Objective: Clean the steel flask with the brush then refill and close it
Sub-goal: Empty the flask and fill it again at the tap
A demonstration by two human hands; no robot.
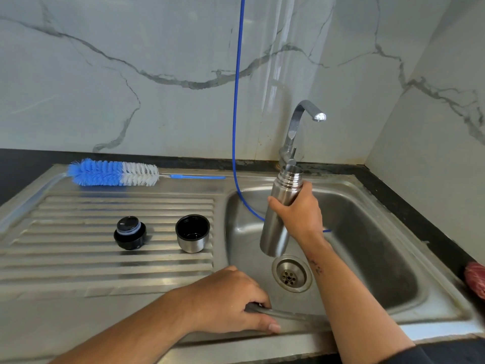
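Note:
My right hand (299, 214) grips the steel flask (278, 227) around its middle and holds it over the sink basin, tilted, its open threaded mouth up near the tap base. The flask has no lid on. My left hand (231, 300) rests on the front rim of the sink, fingers curled over the edge into the basin. On the ribbed drainboard stand the black stopper (130, 233) and the steel cup lid (192, 233), mouth up. The blue and white bottle brush (112, 172) lies at the back of the drainboard.
The steel tap (301, 122) curves over the basin; no water runs from it. A blue hose (237, 101) hangs down the marble wall into the sink (380, 232). The drain (291, 274) sits below the flask. A red cloth (476, 281) lies at the right edge.

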